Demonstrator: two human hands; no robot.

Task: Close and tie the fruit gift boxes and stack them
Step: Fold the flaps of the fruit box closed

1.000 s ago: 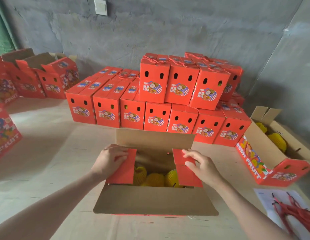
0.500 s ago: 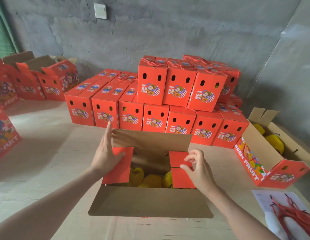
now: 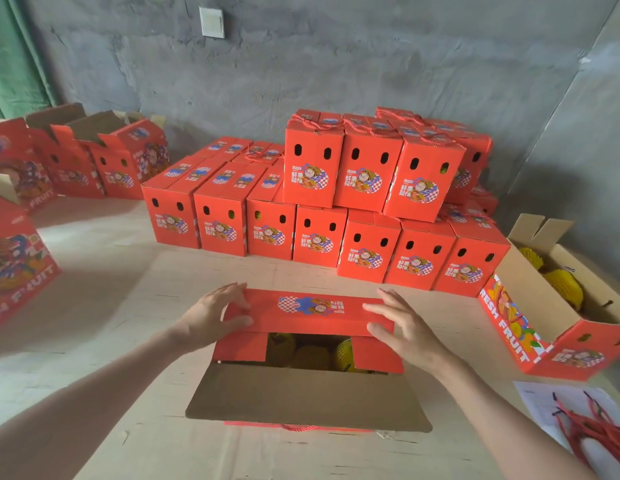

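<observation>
While pressing the red far flap (image 3: 308, 313) down on the fruit box (image 3: 378, 356) near the front edge of the floor (image 3: 128, 306), with left hand (image 3: 211, 320) and right hand (image 3: 405, 327) flat, fingers spread, holding nothing, probably fold the brown near flap (image 3: 308, 396) over next.

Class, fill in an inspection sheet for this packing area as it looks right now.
Surface: pale boards, boxes standing on them.
Job's things: front box, far flap folded down, near flap open, fruit showing; closed boxes stacked two high behind; red cords at right.
Clutter: open boxes at left, open box at right.
Grippers: left hand and right hand rest on the far flap.
Cables: nothing seen.
Surroundings: grey wall, wall switch.
</observation>
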